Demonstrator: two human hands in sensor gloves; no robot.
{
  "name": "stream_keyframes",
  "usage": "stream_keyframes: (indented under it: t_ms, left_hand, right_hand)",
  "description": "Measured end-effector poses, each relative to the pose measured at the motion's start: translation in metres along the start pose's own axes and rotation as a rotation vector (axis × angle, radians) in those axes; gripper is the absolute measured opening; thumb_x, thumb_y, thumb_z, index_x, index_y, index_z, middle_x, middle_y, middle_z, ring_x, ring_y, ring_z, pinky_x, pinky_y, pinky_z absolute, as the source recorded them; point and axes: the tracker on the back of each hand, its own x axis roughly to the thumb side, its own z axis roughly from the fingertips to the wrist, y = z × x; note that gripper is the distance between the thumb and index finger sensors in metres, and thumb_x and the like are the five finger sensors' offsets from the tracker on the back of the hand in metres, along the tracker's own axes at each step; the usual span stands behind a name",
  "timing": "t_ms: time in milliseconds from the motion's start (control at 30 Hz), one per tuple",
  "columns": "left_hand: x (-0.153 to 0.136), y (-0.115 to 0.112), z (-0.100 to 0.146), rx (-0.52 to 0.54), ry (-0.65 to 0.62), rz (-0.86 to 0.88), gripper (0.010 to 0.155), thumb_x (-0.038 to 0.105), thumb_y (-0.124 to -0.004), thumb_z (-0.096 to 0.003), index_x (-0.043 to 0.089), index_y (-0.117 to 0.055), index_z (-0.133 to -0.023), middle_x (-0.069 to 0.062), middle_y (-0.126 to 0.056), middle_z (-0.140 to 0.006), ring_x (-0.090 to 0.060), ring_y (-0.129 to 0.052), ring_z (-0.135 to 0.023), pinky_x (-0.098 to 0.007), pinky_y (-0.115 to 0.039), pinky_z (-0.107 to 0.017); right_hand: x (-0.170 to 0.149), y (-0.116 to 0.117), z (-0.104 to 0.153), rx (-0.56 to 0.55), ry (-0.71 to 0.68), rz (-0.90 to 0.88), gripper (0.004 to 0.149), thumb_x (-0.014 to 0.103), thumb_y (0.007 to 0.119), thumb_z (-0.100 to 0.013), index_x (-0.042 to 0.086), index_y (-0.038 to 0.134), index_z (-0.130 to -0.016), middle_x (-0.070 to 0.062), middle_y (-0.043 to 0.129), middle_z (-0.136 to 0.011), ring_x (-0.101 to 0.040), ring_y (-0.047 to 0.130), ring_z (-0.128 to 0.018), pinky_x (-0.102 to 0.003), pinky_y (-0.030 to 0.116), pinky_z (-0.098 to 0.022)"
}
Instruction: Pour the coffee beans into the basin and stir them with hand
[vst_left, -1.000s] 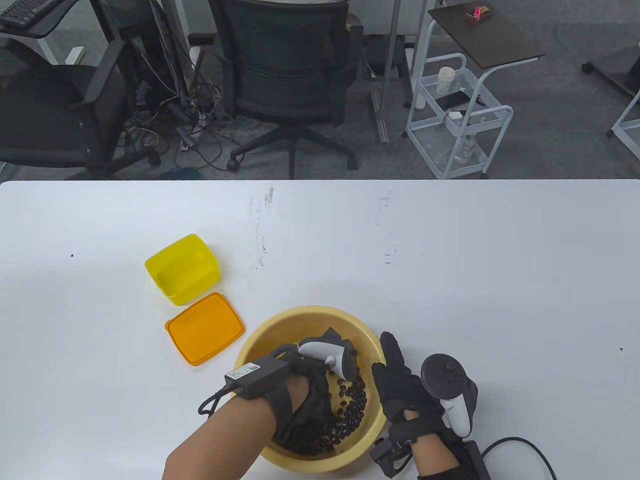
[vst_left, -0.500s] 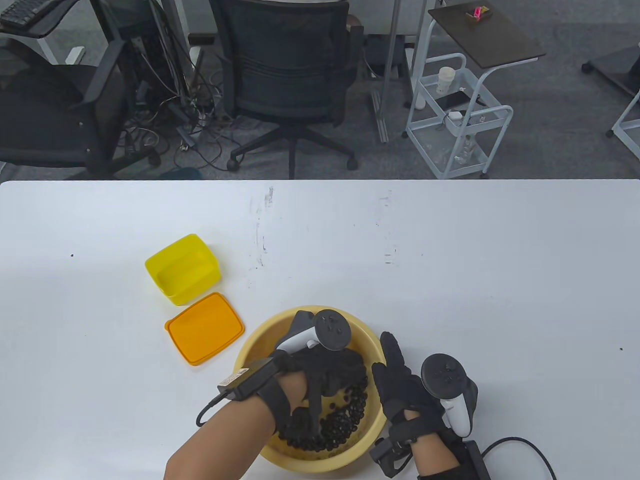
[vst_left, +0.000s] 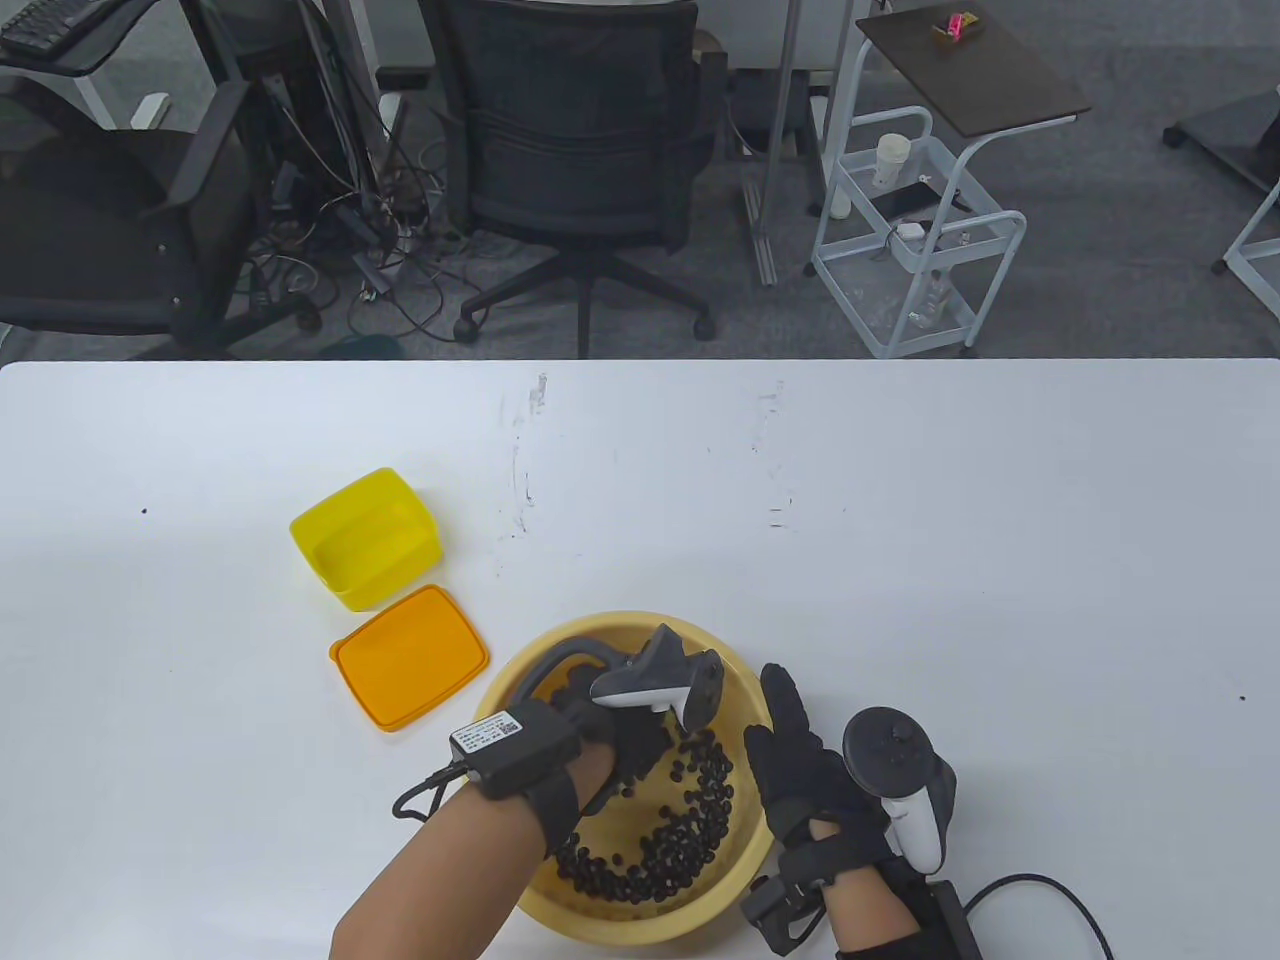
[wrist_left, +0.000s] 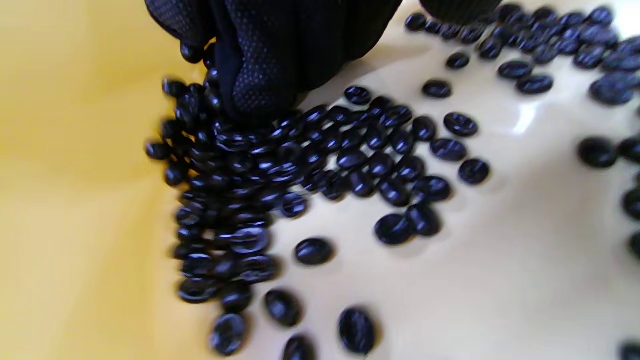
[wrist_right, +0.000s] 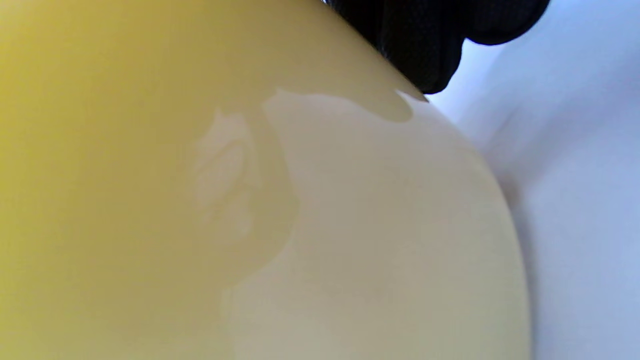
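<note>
Tiny unreadable print, wrist label (vst_left: 489, 731)

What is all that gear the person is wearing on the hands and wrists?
Both hands wear black gloves; the left wrist view shows a dotted grip texture. The left hand carries a white-and-grey tracker shaped like a game controller, and a black box with a white label is strapped to that wrist, trailing a black cable. The right hand has a similar tracker with a round dark top, black straps and a cable. The forearms are bare.
</note>
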Motion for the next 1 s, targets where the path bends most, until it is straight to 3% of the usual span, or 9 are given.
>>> stream_keyframes:
  t_ms: [133, 233, 367, 533, 600, 700, 800, 900, 1000]
  left_hand:
    - [-0.001, -0.007, -0.001, -0.130, 0.061, -0.006, 0.066, 0.047, -0.058, -0.0529, -0.001, -0.062, -0.098, -0.024, -0.080, -0.090, -0.037, -0.097, -0.076, -0.050, -0.064, -0.069]
    - [0.001, -0.011, 0.000, -0.157, 0.064, -0.054, 0.067, 0.048, -0.059, -0.0523, -0.004, -0.068, -0.094, -0.026, -0.086, -0.085, -0.038, -0.101, -0.071, -0.050, -0.067, -0.067]
    - [0.003, -0.020, -0.003, -0.339, 0.068, -0.074, 0.069, 0.050, -0.058, -0.0525, -0.006, -0.075, -0.088, -0.025, -0.093, -0.077, -0.037, -0.106, -0.063, -0.050, -0.067, -0.068]
    - [0.016, -0.035, -0.006, -0.525, -0.111, 0.078, 0.067, 0.051, -0.061, -0.0501, -0.004, -0.088, -0.077, -0.022, -0.104, -0.065, -0.036, -0.112, -0.050, -0.048, -0.073, -0.063]
    - [0.023, -0.036, -0.006, -0.532, -0.193, 0.156, 0.067, 0.051, -0.061, -0.0498, -0.005, -0.089, -0.074, -0.021, -0.106, -0.061, -0.035, -0.113, -0.046, -0.047, -0.075, -0.062]
    - [0.029, -0.029, -0.005, -0.508, -0.337, 0.332, 0.066, 0.052, -0.060, -0.0504, -0.002, -0.087, -0.076, -0.017, -0.105, -0.064, -0.032, -0.113, -0.050, -0.047, -0.073, -0.064]
    - [0.032, -0.020, -0.006, -0.435, -0.464, 0.543, 0.062, 0.048, -0.058, -0.0543, 0.001, -0.069, -0.092, -0.015, -0.093, -0.080, -0.029, -0.104, -0.068, -0.048, -0.066, -0.069]
    - [0.030, -0.010, -0.007, -0.259, -0.509, 0.662, 0.060, 0.042, -0.057, -0.0564, 0.006, -0.047, -0.103, -0.013, -0.076, -0.094, -0.026, -0.090, -0.082, -0.047, -0.057, -0.074]
    - [0.024, -0.003, -0.006, -0.050, -0.427, 0.581, 0.058, 0.040, -0.059, -0.0554, 0.009, -0.046, -0.103, -0.011, -0.071, -0.098, -0.024, -0.086, -0.082, -0.047, -0.052, -0.076]
  right_hand:
    - [0.000, 0.000, 0.000, 0.000, 0.000, 0.001, 0.063, 0.036, 0.052, -0.057, 0.018, 0.018, -0.107, -0.025, 0.051, -0.100, -0.051, 0.072, -0.081, -0.063, 0.055, -0.059]
    - [0.000, 0.000, 0.000, 0.001, 0.000, 0.000, 0.063, 0.036, 0.052, -0.057, 0.018, 0.018, -0.107, -0.026, 0.050, -0.100, -0.051, 0.072, -0.081, -0.063, 0.055, -0.059]
    - [0.000, 0.000, 0.000, 0.001, 0.000, 0.002, 0.063, 0.036, 0.052, -0.057, 0.018, 0.018, -0.107, -0.025, 0.050, -0.100, -0.051, 0.072, -0.082, -0.063, 0.055, -0.059]
    - [0.000, 0.000, 0.000, 0.003, 0.000, 0.001, 0.063, 0.037, 0.052, -0.057, 0.018, 0.018, -0.107, -0.025, 0.050, -0.100, -0.051, 0.072, -0.082, -0.063, 0.054, -0.059]
    - [0.000, 0.000, 0.000, 0.004, 0.000, 0.001, 0.063, 0.037, 0.052, -0.057, 0.018, 0.018, -0.107, -0.025, 0.050, -0.100, -0.051, 0.071, -0.082, -0.063, 0.054, -0.059]
    - [0.000, 0.000, 0.000, 0.004, 0.000, 0.001, 0.063, 0.036, 0.052, -0.057, 0.018, 0.018, -0.107, -0.026, 0.050, -0.100, -0.051, 0.071, -0.082, -0.063, 0.054, -0.059]
    - [0.000, 0.000, 0.000, 0.003, 0.002, 0.005, 0.063, 0.037, 0.052, -0.057, 0.018, 0.018, -0.107, -0.026, 0.050, -0.100, -0.051, 0.071, -0.082, -0.063, 0.054, -0.059]
    - [0.000, 0.000, 0.000, 0.003, 0.004, 0.004, 0.063, 0.037, 0.051, -0.057, 0.018, 0.018, -0.107, -0.026, 0.050, -0.100, -0.051, 0.071, -0.082, -0.063, 0.054, -0.059]
    - [0.000, -0.001, 0.000, 0.002, 0.006, 0.008, 0.063, 0.037, 0.052, -0.057, 0.018, 0.018, -0.107, -0.026, 0.050, -0.100, -0.051, 0.071, -0.082, -0.063, 0.054, -0.059]
